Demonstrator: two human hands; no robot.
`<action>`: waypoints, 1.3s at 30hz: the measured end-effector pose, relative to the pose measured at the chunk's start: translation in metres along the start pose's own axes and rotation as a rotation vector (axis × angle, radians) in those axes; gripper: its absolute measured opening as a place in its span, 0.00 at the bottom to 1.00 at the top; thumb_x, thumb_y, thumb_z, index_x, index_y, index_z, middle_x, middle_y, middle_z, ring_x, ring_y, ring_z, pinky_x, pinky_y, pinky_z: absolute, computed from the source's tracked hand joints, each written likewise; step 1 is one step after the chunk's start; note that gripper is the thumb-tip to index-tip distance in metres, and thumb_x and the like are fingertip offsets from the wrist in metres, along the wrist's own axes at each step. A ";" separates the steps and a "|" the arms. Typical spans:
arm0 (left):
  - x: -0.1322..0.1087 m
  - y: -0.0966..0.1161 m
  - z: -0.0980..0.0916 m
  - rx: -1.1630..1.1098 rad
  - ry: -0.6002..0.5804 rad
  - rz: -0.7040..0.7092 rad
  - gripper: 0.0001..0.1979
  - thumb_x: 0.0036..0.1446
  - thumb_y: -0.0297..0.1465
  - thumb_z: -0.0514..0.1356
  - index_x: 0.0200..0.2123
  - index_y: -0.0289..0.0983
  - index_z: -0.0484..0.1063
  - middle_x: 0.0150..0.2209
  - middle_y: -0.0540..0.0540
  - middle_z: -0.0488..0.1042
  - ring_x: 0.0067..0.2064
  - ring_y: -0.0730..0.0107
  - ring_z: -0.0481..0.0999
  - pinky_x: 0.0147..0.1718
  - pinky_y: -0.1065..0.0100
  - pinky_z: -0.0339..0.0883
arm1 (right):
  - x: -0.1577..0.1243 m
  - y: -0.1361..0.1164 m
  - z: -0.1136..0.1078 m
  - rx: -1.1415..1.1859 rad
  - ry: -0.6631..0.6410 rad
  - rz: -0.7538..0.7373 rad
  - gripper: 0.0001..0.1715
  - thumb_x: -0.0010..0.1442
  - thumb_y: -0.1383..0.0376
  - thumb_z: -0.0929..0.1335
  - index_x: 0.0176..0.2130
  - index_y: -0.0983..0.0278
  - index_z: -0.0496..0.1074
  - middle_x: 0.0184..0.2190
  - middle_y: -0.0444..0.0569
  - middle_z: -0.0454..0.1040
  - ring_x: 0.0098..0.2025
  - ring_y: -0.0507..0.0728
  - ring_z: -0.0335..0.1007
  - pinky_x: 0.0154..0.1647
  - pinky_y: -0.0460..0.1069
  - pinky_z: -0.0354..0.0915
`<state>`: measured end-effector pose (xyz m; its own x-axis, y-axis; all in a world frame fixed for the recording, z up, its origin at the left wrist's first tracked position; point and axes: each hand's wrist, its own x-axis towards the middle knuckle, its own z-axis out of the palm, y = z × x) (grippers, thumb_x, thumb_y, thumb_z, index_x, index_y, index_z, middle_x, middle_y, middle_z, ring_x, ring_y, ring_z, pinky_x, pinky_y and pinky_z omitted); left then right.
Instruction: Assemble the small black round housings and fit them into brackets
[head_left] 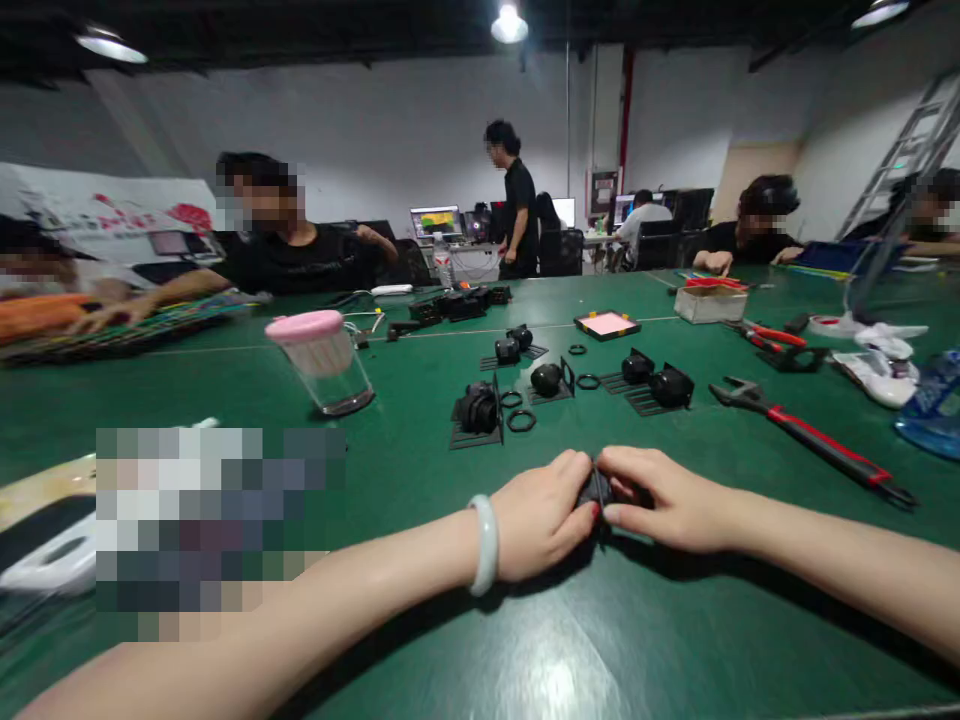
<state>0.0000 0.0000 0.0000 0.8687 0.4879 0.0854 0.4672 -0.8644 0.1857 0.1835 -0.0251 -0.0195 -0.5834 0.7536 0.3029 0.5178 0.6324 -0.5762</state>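
Observation:
Both my hands meet over the green table, closed around one small black part with a thin flat plate point(597, 488). My left hand point(536, 510), with a pale bangle on its wrist, grips the part from the left. From the other side my right hand point(667, 495) pinches the plate between thumb and fingers. Much of the part is hidden by my fingers. Beyond them lie similar black parts with slotted plates, such as a left one point(478, 408), a middle one point(551, 380) and a right one point(670, 386). Black rings point(521, 421) lie among these.
An adjustable wrench point(817, 440) with a red and black handle lies at the right, near a blue bottle point(934, 405). A pink-lidded glass jar point(322, 365) stands left. Farther back are a pink-faced square frame point(607, 324) and a small box point(710, 303). Other people sit around the table.

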 end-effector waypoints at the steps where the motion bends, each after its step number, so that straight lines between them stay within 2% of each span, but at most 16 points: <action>1: 0.000 0.000 0.000 -0.004 0.000 0.001 0.05 0.57 0.33 0.44 0.34 0.38 0.52 0.32 0.48 0.61 0.30 0.69 0.64 0.29 0.70 0.60 | 0.000 0.000 0.000 -0.004 -0.003 0.001 0.13 0.55 0.62 0.63 0.26 0.64 0.53 0.24 0.40 0.56 0.26 0.48 0.50 0.25 0.44 0.51; 7: 0.000 -0.002 0.001 -0.014 -0.003 0.008 0.05 0.58 0.32 0.43 0.36 0.37 0.52 0.33 0.47 0.62 0.32 0.68 0.64 0.31 0.69 0.61 | -0.001 0.001 0.000 -0.027 -0.005 -0.007 0.13 0.54 0.61 0.63 0.26 0.64 0.54 0.24 0.41 0.56 0.25 0.48 0.50 0.25 0.44 0.51; 39: 0.001 -0.001 -0.001 -0.015 -0.010 0.002 0.07 0.58 0.33 0.43 0.37 0.36 0.54 0.34 0.46 0.63 0.32 0.67 0.66 0.31 0.67 0.62 | -0.001 0.002 -0.001 -0.063 -0.011 -0.041 0.12 0.55 0.61 0.63 0.27 0.64 0.54 0.24 0.41 0.56 0.26 0.49 0.50 0.26 0.45 0.51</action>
<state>0.0002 0.0012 0.0004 0.8713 0.4849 0.0760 0.4631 -0.8635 0.2001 0.1856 -0.0242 -0.0197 -0.6119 0.7248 0.3166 0.5310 0.6731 -0.5147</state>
